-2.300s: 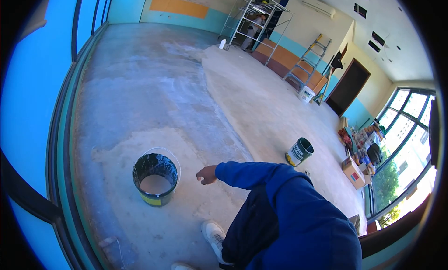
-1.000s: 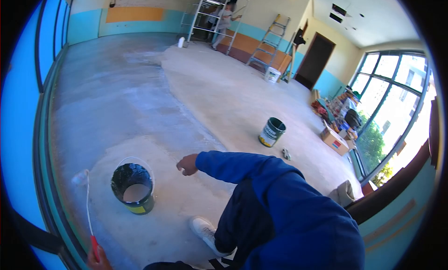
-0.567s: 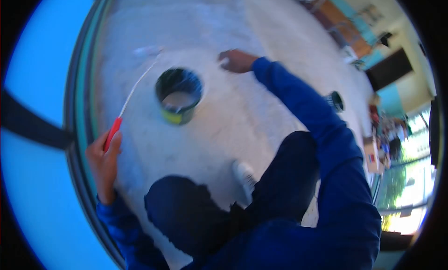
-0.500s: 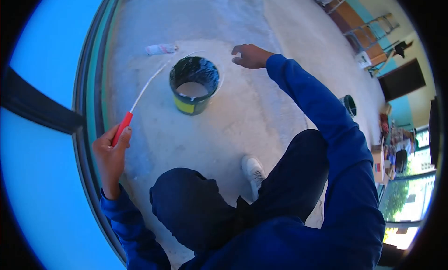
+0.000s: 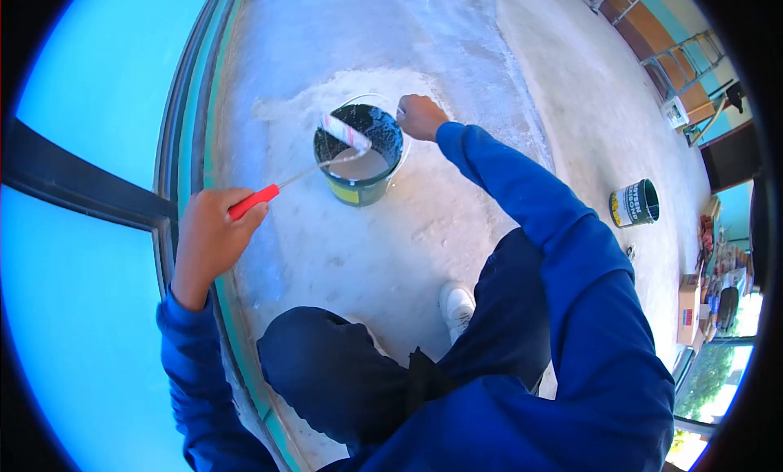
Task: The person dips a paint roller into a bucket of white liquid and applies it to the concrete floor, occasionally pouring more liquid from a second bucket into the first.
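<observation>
My left grip (image 5: 214,231) clamps the roller (image 5: 345,134), head over the bucket (image 5: 356,193); my right grip (image 5: 421,116) is closed on the rim at two o'clock.

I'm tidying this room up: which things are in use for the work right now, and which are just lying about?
In use: paint roller in the left hand; paint bucket with the right hand closed at its rim.
Lying about: second bucket, ladder, cardboard box.
</observation>
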The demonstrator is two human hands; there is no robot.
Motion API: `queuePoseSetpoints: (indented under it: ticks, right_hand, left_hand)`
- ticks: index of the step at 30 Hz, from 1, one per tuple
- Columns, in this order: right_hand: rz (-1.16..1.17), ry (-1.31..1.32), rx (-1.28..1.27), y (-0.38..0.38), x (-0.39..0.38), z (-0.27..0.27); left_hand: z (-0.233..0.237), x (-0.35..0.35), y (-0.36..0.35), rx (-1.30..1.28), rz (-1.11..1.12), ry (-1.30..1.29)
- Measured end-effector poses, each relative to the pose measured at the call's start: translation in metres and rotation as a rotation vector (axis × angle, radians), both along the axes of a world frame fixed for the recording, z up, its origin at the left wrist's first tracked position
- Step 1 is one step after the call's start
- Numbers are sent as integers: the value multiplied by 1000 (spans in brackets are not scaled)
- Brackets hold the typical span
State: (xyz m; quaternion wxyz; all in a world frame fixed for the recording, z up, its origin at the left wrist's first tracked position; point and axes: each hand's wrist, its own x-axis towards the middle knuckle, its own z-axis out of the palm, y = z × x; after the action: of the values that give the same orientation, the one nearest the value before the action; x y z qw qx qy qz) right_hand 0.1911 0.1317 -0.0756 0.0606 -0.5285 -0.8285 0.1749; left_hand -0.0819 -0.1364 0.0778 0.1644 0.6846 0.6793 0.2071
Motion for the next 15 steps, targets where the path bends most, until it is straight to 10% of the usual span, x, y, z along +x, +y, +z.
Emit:
queuePoseSetpoints:
  ticks: [11, 15]
  right_hand:
    - [96, 237, 58, -37, 14, 64]
    - [-106, 368, 138, -34, 19, 7]
  left_hand:
    - [-59, 107, 140, -107, -302, 491]
    - [-111, 145, 165, 44, -435, 559]
